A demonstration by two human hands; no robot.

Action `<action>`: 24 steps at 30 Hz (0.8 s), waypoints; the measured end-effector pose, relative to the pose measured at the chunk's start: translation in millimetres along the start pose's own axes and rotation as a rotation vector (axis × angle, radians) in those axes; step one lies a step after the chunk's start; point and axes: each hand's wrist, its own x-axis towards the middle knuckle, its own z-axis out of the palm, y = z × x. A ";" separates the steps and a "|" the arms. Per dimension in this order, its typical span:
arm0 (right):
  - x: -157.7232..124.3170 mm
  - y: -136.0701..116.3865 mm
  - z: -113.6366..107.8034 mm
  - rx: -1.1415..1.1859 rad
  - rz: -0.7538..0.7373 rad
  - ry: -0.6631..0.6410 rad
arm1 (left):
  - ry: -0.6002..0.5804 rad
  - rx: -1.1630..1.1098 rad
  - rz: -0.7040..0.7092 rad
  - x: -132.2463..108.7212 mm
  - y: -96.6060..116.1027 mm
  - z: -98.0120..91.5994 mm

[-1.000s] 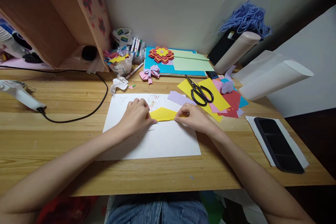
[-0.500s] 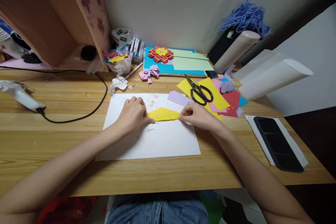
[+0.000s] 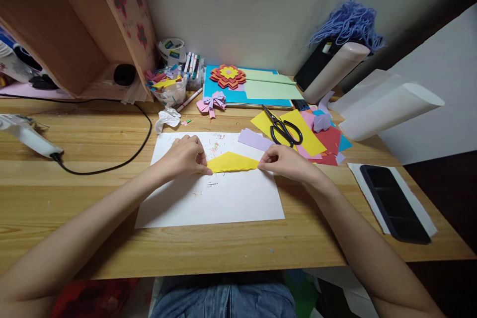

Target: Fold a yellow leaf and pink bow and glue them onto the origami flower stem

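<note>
A piece of yellow paper (image 3: 233, 162), folded along its lower edge and peaked at the top, stretches between my two hands. My left hand (image 3: 188, 155) pinches its left end between thumb and fingers. At the right end, the thumb and fingertips of my right hand (image 3: 281, 160) are closed on the paper's tip. Beneath lies a white sheet (image 3: 238, 203) marked with coloured smudges. A lilac paper strip (image 3: 255, 139) and black-handled scissors (image 3: 283, 131), lying on yellow paper, are just beyond my right hand.
Scraps of coloured paper (image 3: 330, 141) are heaped to the right. A layered paper flower (image 3: 228, 76) and a pink paper bow (image 3: 212, 104) sit farther back. On the left is a glue gun (image 3: 30, 136) with its cord; a black tray (image 3: 395, 203) is at the right.
My hands have spread slightly apart: the left shifted left and the right moved a little right, toward the paper's ends. More of the yellow paper shows between them.
</note>
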 end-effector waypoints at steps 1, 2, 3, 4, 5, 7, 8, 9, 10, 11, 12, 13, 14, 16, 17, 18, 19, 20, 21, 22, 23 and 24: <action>0.2 0.5 -0.6 -0.001 0.009 -0.007 | -0.023 -0.006 0.000 0.1 -0.5 -1.4; 0.2 0.7 -1.2 -0.006 0.016 -0.014 | -0.041 -0.011 -0.001 0.1 -0.7 -2.8; 0.1 0.7 -1.7 -0.011 0.020 -0.017 | -0.055 -0.014 -0.002 0.0 -0.8 -4.2; -0.2 0.4 -2.1 -0.016 0.022 -0.016 | -0.064 -0.017 -0.005 -0.2 -0.6 -5.5; -0.5 0.0 -2.5 -0.021 0.022 -0.014 | -0.073 -0.022 -0.006 -0.4 -0.4 -6.6; -1.3 -0.7 -3.4 -0.031 0.020 -0.009 | -0.089 -0.031 -0.010 -0.6 -0.3 -8.2; -1.6 -1.0 -3.8 -0.039 0.020 -0.007 | -0.096 -0.035 -0.011 -0.6 -0.5 -8.7; -1.8 -1.1 -4.4 -0.047 0.021 -0.007 | -0.103 -0.038 -0.009 -0.5 -0.9 -8.9; -2.0 -1.0 -4.9 -0.056 0.023 -0.008 | -0.109 -0.042 -0.006 -0.3 -1.4 -9.0; -2.0 -0.8 -5.3 -0.061 0.024 -0.010 | -0.114 -0.045 -0.002 -0.1 -2.2 -8.9; -1.9 -0.5 -5.7 -0.063 0.025 -0.012 | -0.119 -0.050 0.004 0.0 -2.9 -8.9; -1.7 -0.2 -6.0 -0.064 0.026 -0.014 | -0.125 -0.055 0.008 0.1 -3.7 -8.9; -1.5 0.2 -6.1 -0.063 0.028 -0.017 | -0.131 -0.060 0.008 0.1 -4.3 -9.0; -1.0 1.0 -6.0 -0.060 0.031 -0.020 | -0.143 -0.069 0.006 0.0 -5.4 -9.4; -0.7 1.4 -6.0 -0.058 0.034 -0.022 | -0.149 -0.073 0.007 -0.1 -5.9 -9.7; -0.6 1.6 -6.1 -0.056 0.035 -0.024 | -0.155 -0.077 0.011 -0.2 -6.3 -10.1; -0.6 1.8 -6.3 -0.054 0.036 -0.025 | -0.159 -0.079 0.014 -0.2 -6.9 -10.3; -0.8 1.8 -6.7 -0.053 0.036 -0.027 | -0.163 -0.081 0.020 -0.2 -7.5 -10.5; -1.0 1.6 -7.3 -0.053 0.037 -0.029 | -0.166 -0.082 0.025 -0.1 -8.2 -10.6; -1.4 1.3 -7.9 -0.054 0.038 -0.033 | -0.168 -0.085 0.030 0.0 -8.9 -10.5; -1.8 0.8 -8.7 -0.053 0.040 -0.037 | -0.170 -0.090 0.033 0.2 -9.6 -10.4; -2.2 0.1 -9.4 -0.052 0.040 -0.042 | -0.171 -0.095 0.036 0.3 -10.3 -10.2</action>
